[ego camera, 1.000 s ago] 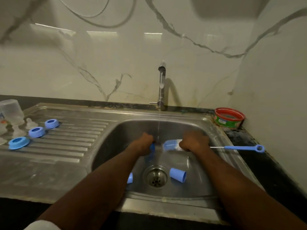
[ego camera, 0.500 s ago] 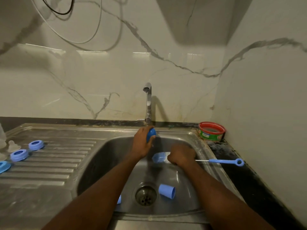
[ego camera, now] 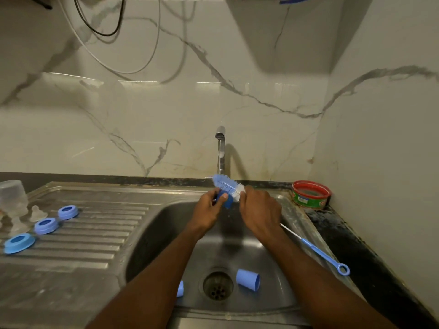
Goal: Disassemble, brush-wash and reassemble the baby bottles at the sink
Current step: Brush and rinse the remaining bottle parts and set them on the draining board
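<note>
My left hand [ego camera: 207,210] grips a small dark-blue bottle cap [ego camera: 225,201] above the back of the sink [ego camera: 152,233]. My right hand [ego camera: 260,213] holds the bottle brush, whose blue and white bristle head [ego camera: 226,185] lies against the cap and whose blue handle [ego camera: 318,251] sticks out to the right. A light-blue cap [ego camera: 248,280] lies on its side beside the drain [ego camera: 218,285]. Another blue piece [ego camera: 180,288] shows partly behind my left forearm. Three blue collar rings [ego camera: 19,243] [ego camera: 45,225] [ego camera: 68,212] lie on the drainboard.
A clear bottle body [ego camera: 13,198] and clear teats [ego camera: 36,213] stand at the drainboard's left edge. The tap [ego camera: 221,150] rises behind the basin. A red-rimmed green tub [ego camera: 311,194] sits on the dark counter at the right, near the wall.
Both hands have risen from low in the basin to near the tap. The brush head has swung up and now lies against the cap in my left hand. The view has tilted upward.
</note>
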### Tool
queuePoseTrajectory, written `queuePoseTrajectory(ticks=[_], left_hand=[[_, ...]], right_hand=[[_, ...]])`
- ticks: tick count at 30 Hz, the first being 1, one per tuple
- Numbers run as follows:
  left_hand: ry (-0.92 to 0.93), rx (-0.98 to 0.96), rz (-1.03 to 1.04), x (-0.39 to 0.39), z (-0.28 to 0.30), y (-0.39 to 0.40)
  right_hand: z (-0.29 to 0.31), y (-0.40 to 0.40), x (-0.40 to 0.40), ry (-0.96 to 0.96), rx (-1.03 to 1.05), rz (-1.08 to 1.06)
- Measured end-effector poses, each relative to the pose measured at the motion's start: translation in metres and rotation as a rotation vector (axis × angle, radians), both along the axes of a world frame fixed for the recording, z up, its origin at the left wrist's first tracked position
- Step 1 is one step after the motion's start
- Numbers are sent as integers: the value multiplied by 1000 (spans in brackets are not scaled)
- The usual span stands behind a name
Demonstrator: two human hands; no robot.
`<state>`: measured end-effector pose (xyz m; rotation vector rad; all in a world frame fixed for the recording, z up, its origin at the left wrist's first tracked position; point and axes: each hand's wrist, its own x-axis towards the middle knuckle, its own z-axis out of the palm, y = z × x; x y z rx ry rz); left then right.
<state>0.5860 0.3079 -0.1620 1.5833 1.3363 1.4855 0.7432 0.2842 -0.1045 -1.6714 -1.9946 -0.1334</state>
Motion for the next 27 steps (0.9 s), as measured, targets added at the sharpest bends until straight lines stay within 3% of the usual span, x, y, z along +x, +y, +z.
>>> queuePoseTrajectory(ticks=[6,12,16,19,24,27], left_hand=[[-19,-26,98,-21,-2,11],[-102,-51,-159,-8,2,0],[-325,-103,-34,-8,5,5],[-468,-171,-61,-8,3,8],[-558,-195,-234,1,9,3],[-555,-136,-159,-1,11,2]], right_hand=[[-9,2,-5,-6,55,99],[-4,5,-4,-1,24,2],[-8,0,-4,-3,61,91],[-13,-2,-9,12,65,113],[-7,6,-5,31,42,16],[-10,6,-3,76,39,92]])
